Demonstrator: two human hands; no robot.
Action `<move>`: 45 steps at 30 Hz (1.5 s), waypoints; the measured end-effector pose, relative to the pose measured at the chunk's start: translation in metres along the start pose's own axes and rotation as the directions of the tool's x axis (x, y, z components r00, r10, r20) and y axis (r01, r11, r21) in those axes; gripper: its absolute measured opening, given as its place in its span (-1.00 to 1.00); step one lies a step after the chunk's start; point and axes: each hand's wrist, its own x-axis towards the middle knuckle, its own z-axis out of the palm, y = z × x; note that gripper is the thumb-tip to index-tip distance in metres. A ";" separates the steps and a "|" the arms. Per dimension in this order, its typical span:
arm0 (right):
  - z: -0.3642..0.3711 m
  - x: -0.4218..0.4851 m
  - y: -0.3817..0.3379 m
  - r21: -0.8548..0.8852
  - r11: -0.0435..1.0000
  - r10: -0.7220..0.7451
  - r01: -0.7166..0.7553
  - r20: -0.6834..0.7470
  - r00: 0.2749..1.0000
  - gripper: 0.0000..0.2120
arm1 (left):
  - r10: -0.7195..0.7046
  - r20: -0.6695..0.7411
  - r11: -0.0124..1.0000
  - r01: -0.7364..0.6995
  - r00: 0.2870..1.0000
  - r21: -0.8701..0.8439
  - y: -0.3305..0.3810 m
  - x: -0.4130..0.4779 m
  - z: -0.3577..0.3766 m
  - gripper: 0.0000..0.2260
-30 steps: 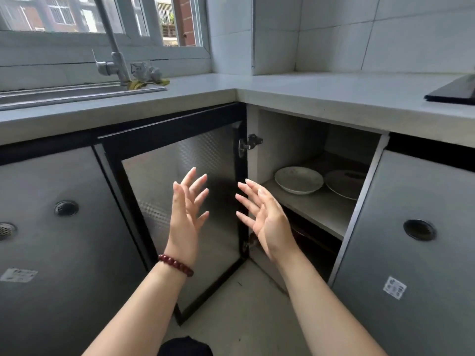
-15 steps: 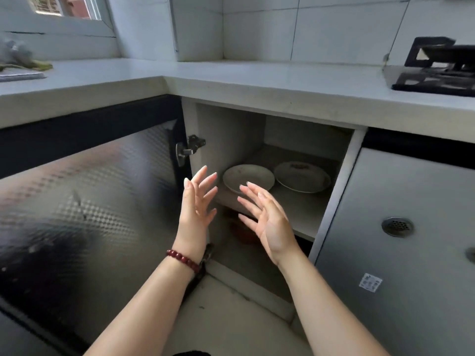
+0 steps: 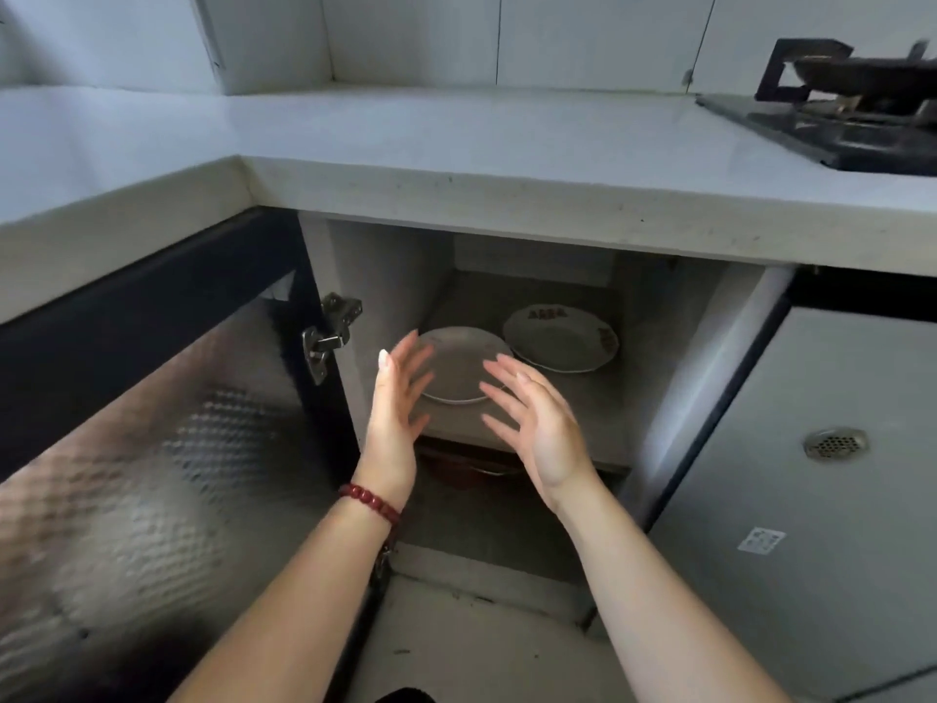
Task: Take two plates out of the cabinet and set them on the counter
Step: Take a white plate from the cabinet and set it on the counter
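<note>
Two white plates lie side by side on the shelf [image 3: 598, 413] of the open cabinet under the counter [image 3: 456, 164]. The near plate [image 3: 461, 365] is plain; the far plate [image 3: 560, 337] has dark marks on its rim and sits behind and to the right. My left hand [image 3: 398, 408], with a red bead bracelet at the wrist, is open in front of the near plate's left edge. On that plate's right side my right hand [image 3: 537, 423] is open, palm turned inward. Neither hand holds anything; whether the fingertips touch the plate I cannot tell.
The cabinet door [image 3: 152, 474], dark-framed with a textured panel, stands swung open at the left, its hinge [image 3: 329, 332] beside my left hand. A black gas stove [image 3: 831, 124] sits on the counter at the right. A closed grey door [image 3: 811, 474] with a round vent flanks the opening.
The view has moved closer to the cabinet and to the right. Both hands have reached forward from in front of the opening up to the near plate on the shelf.
</note>
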 end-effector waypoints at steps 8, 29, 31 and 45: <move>-0.015 0.032 0.024 -0.049 0.998 0.042 -0.049 -0.135 0.990 -0.75 | -0.045 -0.013 0.997 0.045 0.999 -0.058 -0.031 0.035 -0.010 -0.60; -0.055 0.097 0.097 -0.184 0.978 0.051 -0.100 -0.255 0.966 -0.65 | -0.226 -0.126 0.962 0.201 0.966 -0.184 -0.109 0.103 -0.018 -0.39; -0.057 0.102 0.098 -0.175 0.979 0.051 -0.104 -0.284 0.958 -0.64 | -0.232 -0.132 0.961 0.206 0.964 -0.183 -0.109 0.108 -0.017 -0.39; -0.060 0.126 0.101 0.031 0.979 0.203 -0.201 -0.240 0.949 -0.61 | -0.284 -0.171 0.941 0.241 0.943 -0.239 -0.106 0.115 -0.016 -0.36</move>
